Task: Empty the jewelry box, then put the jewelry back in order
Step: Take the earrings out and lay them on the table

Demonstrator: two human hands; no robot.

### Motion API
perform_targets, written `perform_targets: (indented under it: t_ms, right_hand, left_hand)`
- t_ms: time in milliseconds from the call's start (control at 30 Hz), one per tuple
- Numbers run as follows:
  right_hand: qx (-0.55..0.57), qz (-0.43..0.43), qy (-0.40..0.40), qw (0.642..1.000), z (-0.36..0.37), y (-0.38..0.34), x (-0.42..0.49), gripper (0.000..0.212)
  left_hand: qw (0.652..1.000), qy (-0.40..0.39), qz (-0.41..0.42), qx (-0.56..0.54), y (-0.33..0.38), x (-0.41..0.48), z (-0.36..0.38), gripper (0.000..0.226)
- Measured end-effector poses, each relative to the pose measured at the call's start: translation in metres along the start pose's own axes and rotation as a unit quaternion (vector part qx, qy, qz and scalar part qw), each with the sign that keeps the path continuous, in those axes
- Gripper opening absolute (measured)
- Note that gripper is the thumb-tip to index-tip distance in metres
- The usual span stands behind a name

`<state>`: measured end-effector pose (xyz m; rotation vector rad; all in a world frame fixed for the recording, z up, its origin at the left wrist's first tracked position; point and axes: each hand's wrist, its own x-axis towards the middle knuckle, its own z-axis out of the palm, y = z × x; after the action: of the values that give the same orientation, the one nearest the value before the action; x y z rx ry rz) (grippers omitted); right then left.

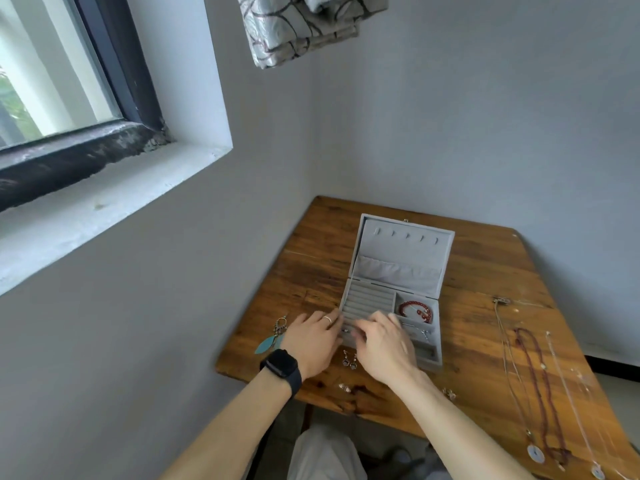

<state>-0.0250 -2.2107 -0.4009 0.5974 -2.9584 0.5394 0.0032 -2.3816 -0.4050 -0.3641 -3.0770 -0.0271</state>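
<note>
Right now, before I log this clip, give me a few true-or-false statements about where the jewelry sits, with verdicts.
1. The jewelry box stands open. True.
2. The red bead bracelet lies on the table. False: it is in the box's rear right compartment.
3. Necklaces lie on the table to the right of the box. True.
4. The teal feather earring is inside the box. False: it lies on the table beside the left hand.
</note>
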Motion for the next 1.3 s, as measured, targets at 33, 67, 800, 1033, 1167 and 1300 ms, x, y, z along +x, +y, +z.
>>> perform_targets:
  t_ms: [33, 67, 800, 1033, 1167, 1300]
  right_hand:
    - [-0.012, -0.003, -0.015, 1.000, 0.002, -0.001, 0.002, 0.033]
    - [-0.019, -0.004, -0.024, 1.000, 0.004, -0.001, 0.004, 0.033]
    - [-0.003, 0.083, -0.077, 0.994, -0.007, -0.020, 0.032, 0.027]
    - [0.047, 0.074, -0.037, 0.995, -0.006, -0.010, 0.016, 0.028]
    - [0.218, 0.086, 0.044, 0.971, -0.018, 0.003, -0.030, 0.006]
    - [0.326, 0.124, 0.051, 0.936, -0.019, 0.020, -0.082, 0.011]
  left_hand:
    - [1.000, 0.007, 0.003, -0.007, 0.000, -0.001, 0.004, 0.052]
    - [1.000, 0.013, 0.005, -0.016, -0.001, -0.002, 0.008, 0.052]
    - [0.996, 0.035, -0.030, -0.076, -0.002, -0.002, 0.015, 0.054]
    - [0.997, 0.021, -0.025, -0.073, -0.004, 0.000, 0.010, 0.051]
    - [0.998, 0.018, -0.015, -0.065, -0.007, 0.005, 0.005, 0.048]
    - [1.000, -0.003, 0.018, -0.012, -0.011, 0.011, -0.005, 0.043]
